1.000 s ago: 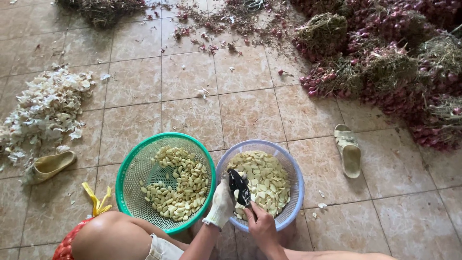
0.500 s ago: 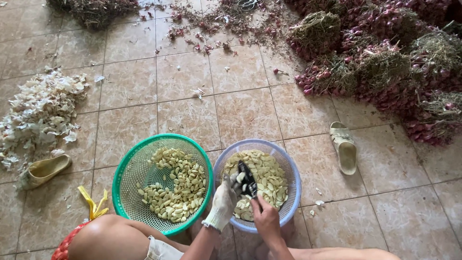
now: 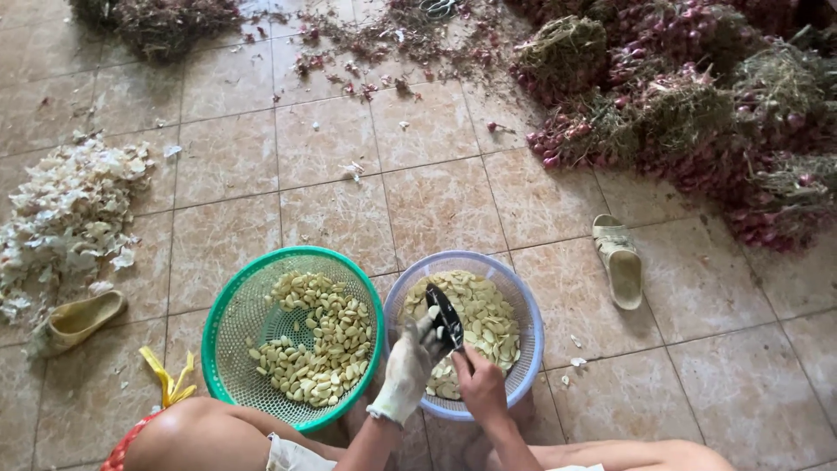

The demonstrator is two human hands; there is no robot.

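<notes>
Your right hand (image 3: 481, 384) is clenched around the handle of a dark-bladed knife (image 3: 445, 316), blade pointing away from you over the lavender basket (image 3: 521, 301). Your gloved left hand (image 3: 410, 371) pinches a garlic clove (image 3: 433, 312) against the blade, just above the heap of cloves in that basket. Both hands sit at the basket's near rim, over its left half.

The green basket (image 3: 228, 301), with peeled cloves heaped in its middle and near part, stands touching the lavender one on its left; there is no gap between the two rims. Your bare knee (image 3: 196, 432) lies just under the green basket's near edge.

On the tiled floor (image 3: 436, 201), the far side of both baskets is open tile. To the right, a pale sandal (image 3: 619, 262) lies near the lavender basket, with a few scraps between them. At the left edge lie a yellow sandal (image 3: 77, 318) and a pile of white garlic skins (image 3: 65, 218). Bundles of red shallots (image 3: 697, 122) fill the far right corner.
</notes>
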